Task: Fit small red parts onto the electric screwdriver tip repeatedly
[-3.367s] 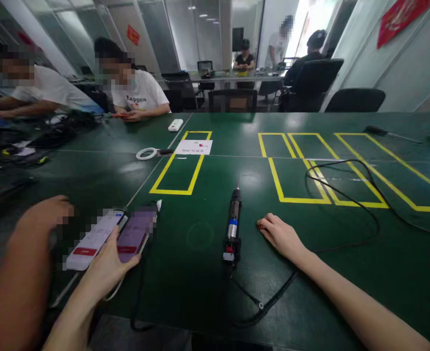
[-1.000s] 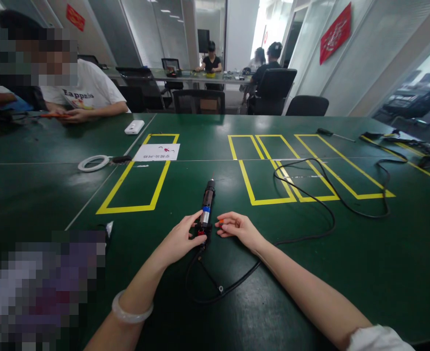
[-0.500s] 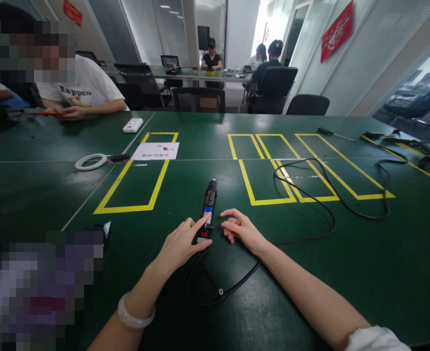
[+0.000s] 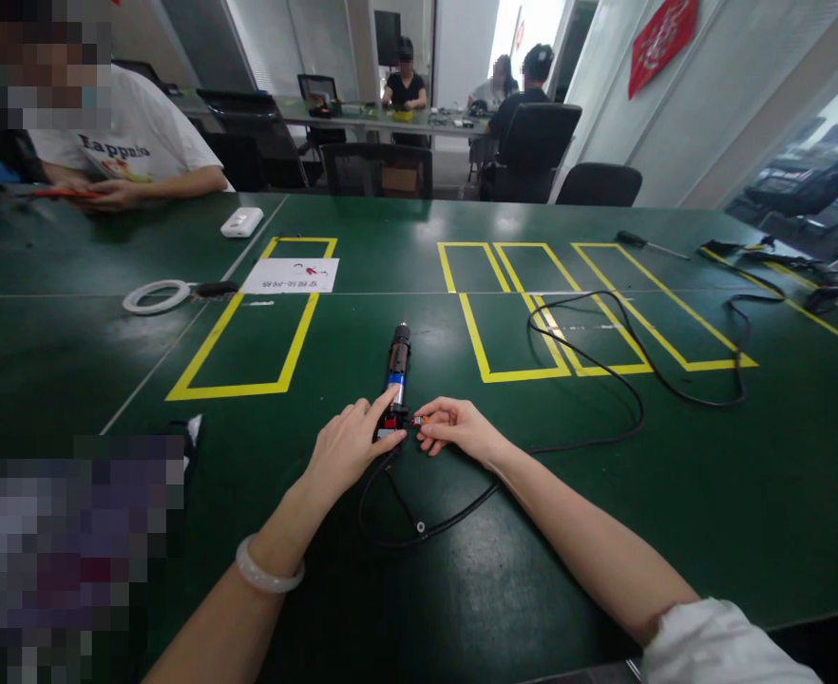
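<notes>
On the green table lies a corded electric screwdriver, black with a blue band, its thin bit pointing away from me. My left hand steadies its rear end, index finger along the body and thumb by the red and white part at the back. My right hand pinches a small orange-and-silver piece at the right side of that rear end. Whether the piece touches the screwdriver I cannot tell. A black cable loops from the rear end under my right wrist.
Yellow tape outlines mark the table, with the cable crossing some at right. A paper sign, white ring and white box lie at left. A loose screwdriver lies far right. A person sits across, others behind.
My right hand has moved left to the screwdriver's rear end, bringing the small piece against or close to its side. My left hand stays on the screwdriver. The view has tilted slightly down.
</notes>
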### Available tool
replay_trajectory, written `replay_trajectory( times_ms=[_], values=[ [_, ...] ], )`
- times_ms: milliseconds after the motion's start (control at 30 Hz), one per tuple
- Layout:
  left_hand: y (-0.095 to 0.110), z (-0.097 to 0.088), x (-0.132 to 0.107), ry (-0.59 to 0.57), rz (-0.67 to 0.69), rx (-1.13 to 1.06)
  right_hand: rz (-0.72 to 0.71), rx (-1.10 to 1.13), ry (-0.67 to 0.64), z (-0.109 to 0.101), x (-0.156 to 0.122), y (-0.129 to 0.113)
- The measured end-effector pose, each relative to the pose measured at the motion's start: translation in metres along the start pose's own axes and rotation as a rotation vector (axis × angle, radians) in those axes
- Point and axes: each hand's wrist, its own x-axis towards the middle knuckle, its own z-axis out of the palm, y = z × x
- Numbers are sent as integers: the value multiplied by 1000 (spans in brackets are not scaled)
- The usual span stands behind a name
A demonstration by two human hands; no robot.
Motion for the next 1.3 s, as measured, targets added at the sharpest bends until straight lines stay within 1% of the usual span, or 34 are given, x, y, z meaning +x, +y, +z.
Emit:
replay_trajectory(
  times_ms=[167,300,367,433,567,633,800,900,1067,1133,1300],
  values=[
    [0,0,-1,2,4,6,-86,-121,49,0,2,5],
    [2,0,-1,11,12,26,-258,-399,162,-2,4,3],
    [3,0,-1,16,17,41,-309,-527,206,-2,5,2],
    [4,1,-1,24,25,56,-295,-569,208,-1,6,2],
    [4,3,-2,36,35,72,-265,-563,183,4,4,3],
    [4,3,-3,36,34,68,-256,-599,177,8,2,3],
    [6,-4,-6,-11,23,14,-251,-894,225,14,-2,-1],
    [6,-8,-7,-39,37,-15,-270,-1034,217,18,-2,-4],
    [7,-8,-7,-54,39,-23,-305,-1264,204,26,-1,-9],
    [7,-8,-7,-55,31,-22,-296,-1234,193,27,0,-9],
    [10,-11,-7,-67,10,-29,-262,-955,187,27,1,-8]
  ],
)
